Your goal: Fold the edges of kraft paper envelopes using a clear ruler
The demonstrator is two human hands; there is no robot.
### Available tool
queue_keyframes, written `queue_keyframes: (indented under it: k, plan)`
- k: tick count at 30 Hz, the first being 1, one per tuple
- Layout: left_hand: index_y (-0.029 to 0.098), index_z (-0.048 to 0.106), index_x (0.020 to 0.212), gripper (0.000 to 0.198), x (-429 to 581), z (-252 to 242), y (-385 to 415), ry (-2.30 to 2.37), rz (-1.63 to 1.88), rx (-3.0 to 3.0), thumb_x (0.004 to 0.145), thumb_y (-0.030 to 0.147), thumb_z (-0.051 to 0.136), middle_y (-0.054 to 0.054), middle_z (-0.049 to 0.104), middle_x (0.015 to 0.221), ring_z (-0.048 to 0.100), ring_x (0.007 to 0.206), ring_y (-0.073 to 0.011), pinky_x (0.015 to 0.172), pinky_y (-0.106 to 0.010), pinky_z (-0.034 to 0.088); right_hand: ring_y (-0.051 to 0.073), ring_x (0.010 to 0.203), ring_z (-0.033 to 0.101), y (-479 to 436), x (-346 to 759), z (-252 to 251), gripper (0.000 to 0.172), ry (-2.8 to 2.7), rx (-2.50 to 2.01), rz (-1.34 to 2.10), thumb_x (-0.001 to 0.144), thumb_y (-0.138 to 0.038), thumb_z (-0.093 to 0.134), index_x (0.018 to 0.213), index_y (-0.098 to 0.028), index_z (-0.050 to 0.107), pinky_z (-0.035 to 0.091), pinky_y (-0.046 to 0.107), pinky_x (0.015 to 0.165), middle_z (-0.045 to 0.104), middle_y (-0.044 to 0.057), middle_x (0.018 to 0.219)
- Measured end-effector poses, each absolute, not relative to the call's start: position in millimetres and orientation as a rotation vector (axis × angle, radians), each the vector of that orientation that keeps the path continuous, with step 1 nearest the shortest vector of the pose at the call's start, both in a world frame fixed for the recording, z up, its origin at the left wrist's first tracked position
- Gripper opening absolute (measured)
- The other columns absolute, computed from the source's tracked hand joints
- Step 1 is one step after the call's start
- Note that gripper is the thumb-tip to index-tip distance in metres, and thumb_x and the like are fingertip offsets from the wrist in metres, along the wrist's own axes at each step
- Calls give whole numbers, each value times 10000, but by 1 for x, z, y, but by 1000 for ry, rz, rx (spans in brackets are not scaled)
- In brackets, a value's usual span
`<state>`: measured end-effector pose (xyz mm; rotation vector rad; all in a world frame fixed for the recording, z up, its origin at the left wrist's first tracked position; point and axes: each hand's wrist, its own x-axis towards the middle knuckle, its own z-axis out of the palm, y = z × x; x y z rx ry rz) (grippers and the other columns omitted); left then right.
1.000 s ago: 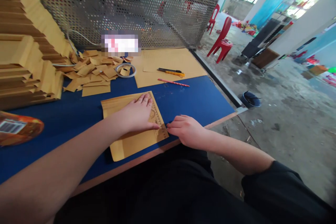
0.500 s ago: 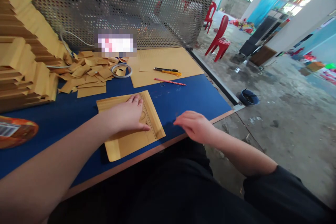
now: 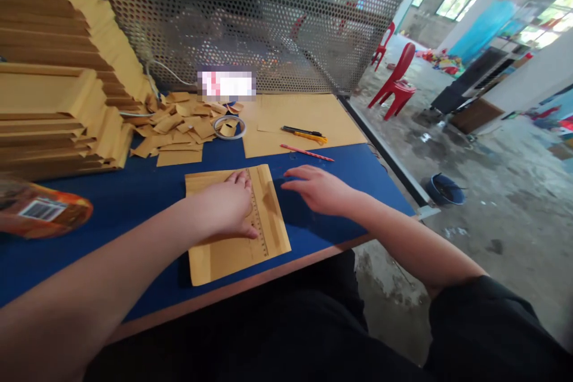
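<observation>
A brown paper envelope lies flat on the blue tabletop. Across it, near its right side, rests a clear ruler. My left hand presses down on the ruler and paper, thumb spread from the fingers; part of the ruler is hidden under it. Just right of the envelope hovers my right hand, its fingers apart and holding nothing. Beyond it are a red-and-white pencil, a yellow cutter and a dark pen.
Stacked brown envelopes fill the left. Paper scraps and a tape roll lie at the back by a large brown sheet. An orange packet is at the left. Perforated metal stands behind.
My right hand has moved up and left over the table, toward the envelope, and its fingers have spread. My left hand stays on the ruler. The whole view has shifted.
</observation>
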<state>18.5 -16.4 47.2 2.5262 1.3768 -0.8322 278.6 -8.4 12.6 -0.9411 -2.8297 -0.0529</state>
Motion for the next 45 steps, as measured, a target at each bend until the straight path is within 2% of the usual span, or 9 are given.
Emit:
queue_keyframes:
  k: [7, 11, 15, 21, 24, 28, 32, 38, 45]
  plan:
    - [-43, 443, 1641, 1256, 16, 38, -15, 1389, -648, 2474, 721, 658, 932, -370, 294, 1724, 296, 1663, -510, 1359, -493, 301, 276, 1304, 684, 25, 241, -12, 349, -2996, -382, -6, 1075, -125, 528, 1349, -135, 744, 555, 441, 1063, 732, 185, 1416]
    - [-51, 482, 1616, 1268, 15, 35, -14, 1382, -670, 2481, 690, 682, 942, -377, 314, 1708, 305, 1655, -525, 1344, -521, 332, 327, 1426, 611, 31, 245, -21, 428, -2922, -247, 2, 1052, -146, 561, 1451, -186, 710, 510, 527, 1120, 641, 185, 1587]
    - [-37, 455, 1637, 1331, 15, 32, -13, 1405, -687, 2456, 656, 720, 942, -360, 299, 1728, 311, 1654, -529, 1340, -521, 337, 343, 1516, 547, 25, 250, -17, 353, -2942, -139, 48, 1024, -185, 596, 1336, -153, 758, 479, 545, 1165, 626, 178, 1613]
    - [-20, 460, 1641, 1371, 14, 27, -12, 1424, -615, 2409, 591, 680, 995, -359, 296, 1724, 293, 1650, -546, 1369, -526, 289, 342, 1553, 517, 24, 250, -15, 367, -2898, -144, 63, 1137, -400, 502, 1205, -131, 742, 450, 544, 1195, 712, 201, 1474]
    - [-49, 473, 1623, 1347, 14, 29, -12, 1421, -621, 2415, 606, 655, 1007, -381, 303, 1710, 330, 1636, -552, 1354, -528, 318, 312, 1472, 586, 27, 255, -14, 393, -2875, -174, 93, 1152, -474, 488, 1142, -162, 727, 436, 516, 1207, 763, 188, 1328]
    - [-45, 447, 1637, 1350, 17, 36, -14, 1412, -682, 2439, 630, 671, 992, -384, 265, 1708, 334, 1637, -539, 1342, -535, 340, 266, 1192, 703, 32, 264, -12, 360, -2794, -255, 156, 1133, -492, 553, 1116, -177, 726, 453, 492, 1180, 784, 142, 1164]
    - [-32, 375, 1675, 1336, 21, 35, -14, 1426, -673, 2443, 703, 681, 952, -360, 186, 1744, 264, 1673, -500, 1346, -523, 342, 226, 1037, 711, 35, 270, -14, 309, -2774, -299, 286, 1086, -478, 674, 1024, -183, 742, 510, 431, 1064, 785, 101, 1089]
    - [36, 397, 1694, 1296, 17, 18, -13, 1340, -503, 2612, 758, 818, 835, -331, 225, 1766, 259, 1687, -478, 1359, -559, 300, 241, 1093, 698, 31, 271, -15, 199, -2764, -341, 335, 1038, -369, 713, 1102, -195, 785, 531, 441, 1036, 776, 134, 1278]
    - [-48, 301, 1693, 1324, 26, 23, -16, 1317, -531, 2551, 801, 766, 845, -351, 165, 1755, 225, 1687, -488, 1371, -573, 289, 252, 1150, 694, 27, 270, -15, 298, -2782, -342, 343, 1047, -275, 614, 1271, -218, 803, 534, 458, 1055, 745, 138, 1399]
